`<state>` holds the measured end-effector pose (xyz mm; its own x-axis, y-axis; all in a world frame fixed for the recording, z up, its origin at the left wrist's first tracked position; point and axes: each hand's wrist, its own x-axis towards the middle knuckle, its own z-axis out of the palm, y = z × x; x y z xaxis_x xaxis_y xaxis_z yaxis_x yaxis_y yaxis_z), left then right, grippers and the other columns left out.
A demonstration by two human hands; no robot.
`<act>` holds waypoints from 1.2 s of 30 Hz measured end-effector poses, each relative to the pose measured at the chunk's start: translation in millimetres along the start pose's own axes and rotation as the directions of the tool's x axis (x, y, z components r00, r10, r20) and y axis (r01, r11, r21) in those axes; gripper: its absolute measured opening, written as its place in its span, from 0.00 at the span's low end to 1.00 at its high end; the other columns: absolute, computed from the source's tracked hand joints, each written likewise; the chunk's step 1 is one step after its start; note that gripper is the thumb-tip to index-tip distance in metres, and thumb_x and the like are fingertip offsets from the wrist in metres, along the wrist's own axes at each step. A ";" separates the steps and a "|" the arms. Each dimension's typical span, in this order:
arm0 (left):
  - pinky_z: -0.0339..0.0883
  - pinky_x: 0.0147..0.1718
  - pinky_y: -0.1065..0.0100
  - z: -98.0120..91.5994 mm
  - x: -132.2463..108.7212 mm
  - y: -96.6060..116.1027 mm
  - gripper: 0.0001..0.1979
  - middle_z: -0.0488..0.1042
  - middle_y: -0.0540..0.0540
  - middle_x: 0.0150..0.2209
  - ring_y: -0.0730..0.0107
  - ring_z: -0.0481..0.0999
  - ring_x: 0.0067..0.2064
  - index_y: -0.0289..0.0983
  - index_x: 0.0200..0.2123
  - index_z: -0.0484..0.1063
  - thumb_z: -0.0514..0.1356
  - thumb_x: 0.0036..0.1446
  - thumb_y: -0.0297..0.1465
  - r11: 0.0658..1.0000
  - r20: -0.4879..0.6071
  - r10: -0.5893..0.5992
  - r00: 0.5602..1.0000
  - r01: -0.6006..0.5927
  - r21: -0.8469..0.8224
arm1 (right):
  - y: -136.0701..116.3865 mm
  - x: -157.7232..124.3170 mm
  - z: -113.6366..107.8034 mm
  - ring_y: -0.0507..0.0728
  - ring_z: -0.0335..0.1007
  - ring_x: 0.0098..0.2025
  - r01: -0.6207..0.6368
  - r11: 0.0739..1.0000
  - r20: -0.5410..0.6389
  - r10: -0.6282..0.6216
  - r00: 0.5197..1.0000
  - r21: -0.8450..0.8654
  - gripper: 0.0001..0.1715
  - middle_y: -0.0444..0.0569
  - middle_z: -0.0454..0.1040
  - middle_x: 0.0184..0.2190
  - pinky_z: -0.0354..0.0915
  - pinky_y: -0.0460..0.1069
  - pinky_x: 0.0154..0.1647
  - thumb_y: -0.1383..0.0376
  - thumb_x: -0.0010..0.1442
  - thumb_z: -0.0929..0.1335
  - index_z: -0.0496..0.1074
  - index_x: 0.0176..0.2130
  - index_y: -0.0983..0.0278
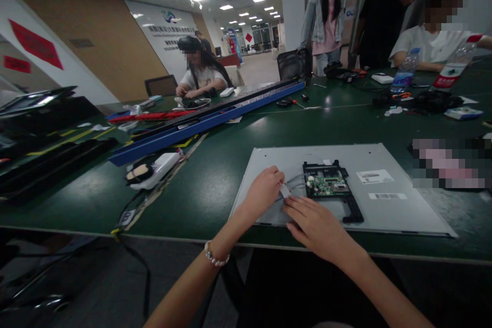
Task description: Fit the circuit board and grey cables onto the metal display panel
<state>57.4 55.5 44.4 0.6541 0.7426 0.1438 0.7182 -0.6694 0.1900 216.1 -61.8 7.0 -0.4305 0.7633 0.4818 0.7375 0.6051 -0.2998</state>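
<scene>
A grey metal panel [403, 205] lies flat on the green table [215, 174] in front of me. A green circuit board [327, 184] sits in a black frame on it, with thin wires leading left. My left hand [265, 189] pinches a small white strip [285, 191] at the end of those wires. My right hand [313, 223] rests on the panel just below the strip, fingers stretched out toward it and pressing flat.
A long blue rail [200, 123] runs diagonally across the table. Black strips [54, 161] and a white device [156, 169] with a cable lie at the left. Bottles, tools and boxes sit at the far right. Other people sit and stand across the table.
</scene>
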 end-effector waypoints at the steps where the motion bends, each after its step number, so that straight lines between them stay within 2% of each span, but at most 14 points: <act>1: 0.67 0.43 0.65 -1.2 -1.6 1.2 0.12 0.72 0.43 0.36 0.62 0.74 0.41 0.36 0.33 0.74 0.51 0.59 0.21 1.000 0.006 -0.005 1.000 0.005 -0.004 | 0.0 -0.2 0.0 0.61 0.68 0.59 -0.004 1.000 0.005 0.004 1.000 0.003 0.20 0.58 0.73 0.56 0.64 0.59 0.62 0.68 0.64 0.64 0.71 0.54 0.69; 5: 0.66 0.45 0.65 -5.6 -10.7 4.9 0.13 0.74 0.42 0.37 0.63 0.74 0.42 0.35 0.35 0.75 0.49 0.64 0.25 0.996 -0.002 -0.035 0.999 0.035 -0.080 | 0.2 -0.2 -0.4 0.62 0.69 0.58 -0.017 1.000 0.014 0.017 1.000 0.006 0.21 0.59 0.73 0.56 0.64 0.59 0.62 0.68 0.63 0.64 0.70 0.55 0.69; 8: 0.66 0.48 0.64 -3.6 -18.6 10.6 0.10 0.75 0.42 0.40 0.63 0.74 0.44 0.35 0.38 0.75 0.52 0.64 0.27 0.993 -0.026 -0.058 0.998 0.055 -0.105 | -0.8 -0.4 -0.9 0.62 0.70 0.57 -0.011 1.000 0.004 0.011 1.000 -0.007 0.21 0.59 0.74 0.55 0.65 0.59 0.61 0.69 0.64 0.63 0.70 0.55 0.70; 11: 0.67 0.49 0.61 4.2 -25.3 19.9 0.07 0.75 0.41 0.42 0.59 0.74 0.46 0.35 0.41 0.74 0.56 0.61 0.28 0.994 -0.072 -0.108 0.992 0.107 -0.007 | -2.5 -1.5 -1.2 0.61 0.72 0.55 -0.019 0.999 -0.018 0.019 1.000 -0.030 0.20 0.58 0.75 0.54 0.66 0.58 0.60 0.71 0.64 0.62 0.71 0.54 0.69; 15: 0.67 0.50 0.59 15.7 -32.5 32.6 0.08 0.76 0.41 0.45 0.58 0.74 0.47 0.35 0.41 0.74 0.55 0.63 0.26 0.982 -0.118 -0.128 0.985 0.143 0.125 | -5.2 -4.6 -0.7 0.61 0.73 0.54 -0.025 0.999 -0.041 0.023 0.999 -0.045 0.21 0.58 0.76 0.53 0.67 0.58 0.59 0.72 0.63 0.62 0.71 0.54 0.68; 21: 0.64 0.55 0.57 25.4 -40.6 39.3 0.13 0.75 0.37 0.53 0.57 0.75 0.53 0.35 0.50 0.72 0.55 0.64 0.28 0.970 -0.162 -0.156 0.974 0.182 0.161 | -11.5 -12.8 -0.5 0.61 0.70 0.58 -0.055 0.997 -0.038 0.053 0.998 -0.045 0.24 0.59 0.72 0.57 0.66 0.58 0.60 0.72 0.62 0.63 0.69 0.57 0.68; 25: 0.60 0.59 0.54 23.5 -42.2 40.2 0.14 0.73 0.37 0.56 0.57 0.73 0.56 0.36 0.52 0.72 0.55 0.64 0.29 0.975 -0.135 -0.178 0.975 0.193 0.110 | -15.3 -20.9 -2.2 0.62 0.65 0.62 -0.056 0.996 0.015 0.057 0.998 -0.071 0.26 0.61 0.68 0.61 0.65 0.59 0.61 0.71 0.62 0.62 0.66 0.60 0.71; 29: 0.57 0.61 0.51 19.4 -42.9 41.9 0.15 0.72 0.37 0.57 0.57 0.73 0.57 0.37 0.52 0.72 0.55 0.64 0.30 0.972 -0.125 -0.227 0.966 0.233 0.040 | -18.0 -26.9 -3.5 0.63 0.61 0.64 -0.051 0.996 0.057 0.055 0.997 -0.079 0.28 0.60 0.64 0.64 0.63 0.60 0.63 0.70 0.63 0.62 0.64 0.62 0.68; 33: 0.59 0.59 0.53 20.8 -45.1 41.6 0.15 0.73 0.39 0.57 0.58 0.72 0.58 0.38 0.51 0.73 0.58 0.61 0.30 0.961 -0.174 -0.275 0.945 0.268 -0.067 | -18.3 -28.7 -8.3 0.63 0.61 0.64 -0.066 0.997 0.063 0.068 0.996 -0.033 0.28 0.60 0.64 0.63 0.63 0.61 0.62 0.70 0.63 0.63 0.64 0.62 0.67; 36: 0.58 0.60 0.55 24.1 -46.7 40.0 0.16 0.73 0.40 0.56 0.60 0.72 0.57 0.38 0.51 0.72 0.60 0.60 0.29 0.954 -0.219 -0.290 0.932 0.265 -0.140 | -11.6 -33.6 -22.0 0.62 0.63 0.63 -0.073 0.996 0.074 0.069 0.995 0.045 0.28 0.56 0.67 0.62 0.64 0.60 0.62 0.68 0.64 0.63 0.64 0.62 0.64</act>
<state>61.3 -6.5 21.9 0.3488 0.8908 0.2913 0.8251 -0.4393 0.3554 233.5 -99.4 12.4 -0.4157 0.8179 0.3978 0.7425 0.5578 -0.3709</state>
